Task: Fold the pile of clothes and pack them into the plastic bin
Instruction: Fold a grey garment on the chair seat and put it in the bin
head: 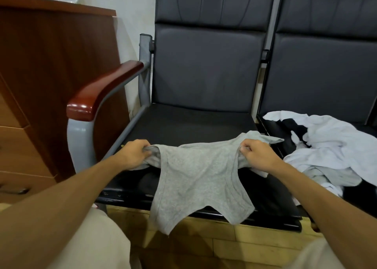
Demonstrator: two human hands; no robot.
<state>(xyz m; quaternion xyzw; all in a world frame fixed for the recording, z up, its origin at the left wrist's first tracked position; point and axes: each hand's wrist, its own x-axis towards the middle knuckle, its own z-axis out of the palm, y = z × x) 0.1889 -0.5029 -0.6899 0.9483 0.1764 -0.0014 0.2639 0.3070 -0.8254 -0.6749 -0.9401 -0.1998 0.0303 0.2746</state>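
A grey T-shirt point(195, 177) lies stretched across the front of a black chair seat point(183, 121), its lower part hanging over the seat's front edge. My left hand point(134, 153) grips the shirt's left end and my right hand point(258, 154) grips its right end, both with curled fingers. A pile of white, grey and black clothes point(326, 146) sits on the neighbouring seat to the right. No plastic bin is in view.
A red-brown wooden armrest point(102, 91) on a grey metal frame stands left of the seat. A wooden cabinet with drawers point(40, 85) is further left. Pale wooden flooring point(204, 244) lies below the seat, and black padded chair backs point(208, 64) rise behind.
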